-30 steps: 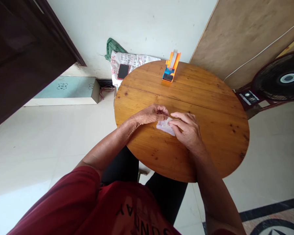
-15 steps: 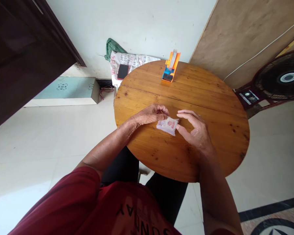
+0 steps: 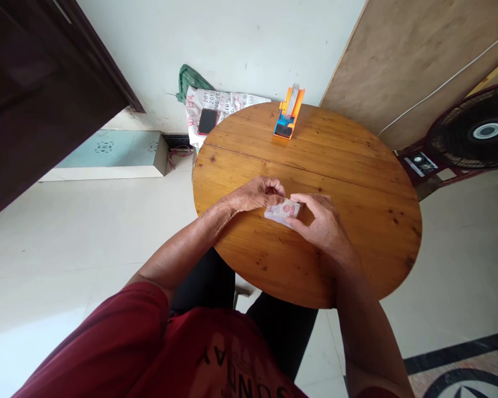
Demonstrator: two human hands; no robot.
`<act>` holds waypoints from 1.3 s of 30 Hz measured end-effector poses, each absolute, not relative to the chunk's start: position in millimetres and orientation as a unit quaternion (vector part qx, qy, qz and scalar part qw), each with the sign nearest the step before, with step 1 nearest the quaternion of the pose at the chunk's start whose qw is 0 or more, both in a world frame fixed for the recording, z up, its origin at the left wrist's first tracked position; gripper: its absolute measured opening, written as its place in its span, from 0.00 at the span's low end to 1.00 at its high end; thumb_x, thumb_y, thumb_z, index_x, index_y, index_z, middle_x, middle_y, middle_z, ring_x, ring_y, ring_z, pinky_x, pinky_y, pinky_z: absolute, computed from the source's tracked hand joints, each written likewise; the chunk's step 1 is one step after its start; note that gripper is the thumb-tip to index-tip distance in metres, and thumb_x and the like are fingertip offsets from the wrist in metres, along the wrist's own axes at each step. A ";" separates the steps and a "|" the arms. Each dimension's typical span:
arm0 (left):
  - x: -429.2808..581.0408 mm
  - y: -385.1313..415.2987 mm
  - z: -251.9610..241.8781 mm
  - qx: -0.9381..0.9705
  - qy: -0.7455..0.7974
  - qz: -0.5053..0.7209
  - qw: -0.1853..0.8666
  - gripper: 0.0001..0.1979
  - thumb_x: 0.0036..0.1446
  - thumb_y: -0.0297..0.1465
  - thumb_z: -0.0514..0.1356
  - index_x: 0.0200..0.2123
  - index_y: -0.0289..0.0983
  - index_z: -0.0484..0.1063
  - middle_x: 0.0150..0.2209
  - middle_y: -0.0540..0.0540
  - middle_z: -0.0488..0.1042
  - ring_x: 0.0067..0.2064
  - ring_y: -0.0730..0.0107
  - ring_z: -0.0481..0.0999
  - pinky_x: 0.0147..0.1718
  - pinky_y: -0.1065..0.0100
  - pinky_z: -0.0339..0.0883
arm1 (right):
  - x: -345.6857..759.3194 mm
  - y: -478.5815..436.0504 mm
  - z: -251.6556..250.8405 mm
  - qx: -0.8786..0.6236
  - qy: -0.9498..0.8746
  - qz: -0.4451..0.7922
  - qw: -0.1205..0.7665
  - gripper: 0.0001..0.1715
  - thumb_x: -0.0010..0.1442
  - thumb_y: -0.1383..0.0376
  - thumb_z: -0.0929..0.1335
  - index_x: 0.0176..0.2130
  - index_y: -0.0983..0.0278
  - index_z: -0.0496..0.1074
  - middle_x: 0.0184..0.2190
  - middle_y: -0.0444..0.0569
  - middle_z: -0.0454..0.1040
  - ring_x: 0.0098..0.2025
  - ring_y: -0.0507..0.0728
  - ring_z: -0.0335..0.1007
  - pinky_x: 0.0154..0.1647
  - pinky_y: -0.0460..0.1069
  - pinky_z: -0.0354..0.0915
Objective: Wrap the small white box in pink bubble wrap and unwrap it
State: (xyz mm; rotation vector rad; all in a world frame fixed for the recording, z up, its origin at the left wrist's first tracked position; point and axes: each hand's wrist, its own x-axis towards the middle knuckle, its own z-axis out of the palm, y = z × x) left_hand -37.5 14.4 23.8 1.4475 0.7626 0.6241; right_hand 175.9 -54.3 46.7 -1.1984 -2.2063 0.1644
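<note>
A small whitish plastic packet with a red printed mark (image 3: 279, 212) rests low over the middle of the round wooden table, between my hands. My left hand (image 3: 259, 194) has its fingers curled and its thumb on the packet's upper left edge, pinching it there. From the right, my right hand (image 3: 324, 222) grips the packet, index finger at its far edge and thumb at its near edge. The other fingers of the right hand are bent behind. What the packet contains cannot be made out.
At the table's (image 3: 373, 232) far edge stands an orange and blue tape dispenser (image 3: 288, 113). A phone (image 3: 207, 121) lies on a printed white sack (image 3: 236, 102) beyond the table. A fan (image 3: 477, 130) stands at right, a long box (image 3: 108, 155) on the floor at left.
My right hand has moved left, and its thumb and index finger have closed on the packet's right end. That end now looks tucked in. My left hand stays nearly still.
</note>
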 end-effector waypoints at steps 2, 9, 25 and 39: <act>-37.6 14.2 24.2 0.630 0.334 0.272 0.646 0.12 0.53 0.35 0.67 0.35 0.34 0.72 0.28 0.52 0.73 0.28 0.78 0.70 0.28 0.74 0.62 | 175.1 -54.3 46.9 -0.452 -0.836 0.059 0.306 0.20 0.56 0.64 0.74 0.49 0.58 0.73 0.44 0.52 0.82 0.45 0.65 0.79 0.49 0.62 0.69; -36.9 15.1 23.4 0.640 0.333 0.281 0.633 0.11 0.54 0.35 0.66 0.36 0.34 0.73 0.28 0.51 0.74 0.29 0.77 0.71 0.28 0.74 0.62 | 174.9 -54.0 48.9 -0.431 -0.839 0.070 0.326 0.17 0.58 0.64 0.73 0.48 0.57 0.74 0.44 0.50 0.82 0.46 0.64 0.79 0.50 0.61 0.69; -37.2 13.2 27.9 0.639 0.330 0.299 0.628 0.07 0.55 0.32 0.63 0.36 0.34 0.72 0.27 0.52 0.73 0.28 0.77 0.71 0.30 0.72 0.64 | 168.7 -50.6 42.0 -0.420 -0.831 -0.014 0.364 0.08 0.64 0.66 0.70 0.33 0.57 0.78 0.40 0.46 0.84 0.41 0.58 0.80 0.48 0.57 0.67; -36.8 14.2 25.0 0.633 0.338 0.300 0.629 0.09 0.55 0.32 0.64 0.38 0.33 0.72 0.27 0.52 0.73 0.28 0.77 0.72 0.30 0.72 0.64 | 170.6 -48.9 36.7 -0.423 -0.821 0.015 0.384 0.08 0.65 0.66 0.69 0.35 0.58 0.78 0.40 0.48 0.84 0.42 0.58 0.81 0.46 0.56 0.70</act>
